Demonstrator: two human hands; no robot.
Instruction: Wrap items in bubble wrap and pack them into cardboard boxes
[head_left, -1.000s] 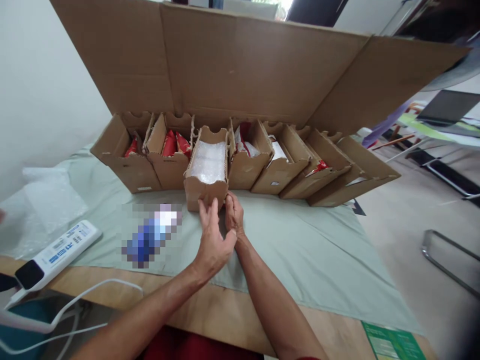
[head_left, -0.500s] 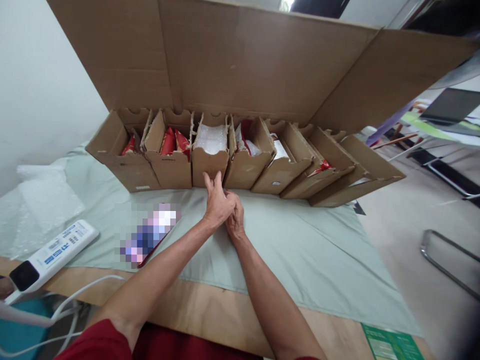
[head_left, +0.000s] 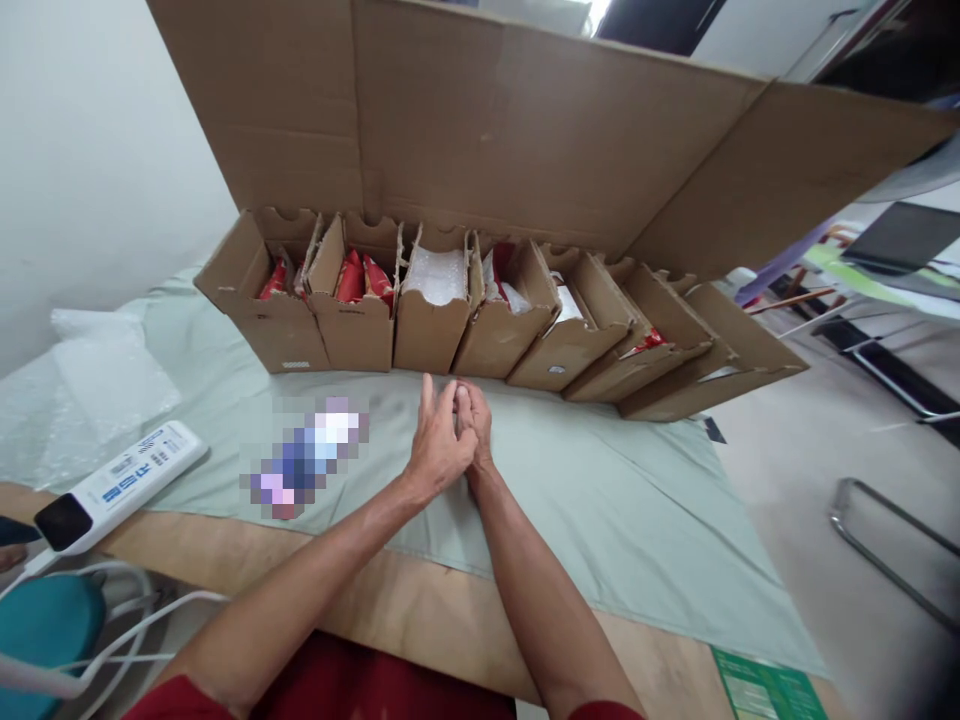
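Note:
My left hand is in front of the row of cardboard bins, palm turned toward my right hand. Its fingers are partly stretched and apart, and its thumb side touches the right hand. My right hand is closed, its fingers curled in against the left fingers. Whatever lies between the fingertips, if anything, is hidden or too small to make out. Just beyond both hands stands a cardboard bin with bubble wrap in it. A phone-like thing, blurred out, lies on the cloth left of my hands.
Several cardboard bins, some with red packets, line the back before a tall cardboard panel. A pale green cloth covers the table. Left are bubble wrap sheets, a white power bank-like device and white cables. A green printed sheet lies front right.
Both hands have drawn back slightly from the bins. The left fingers, stretched toward the middle bin before, have come in against the right hand. The view has shifted a little.

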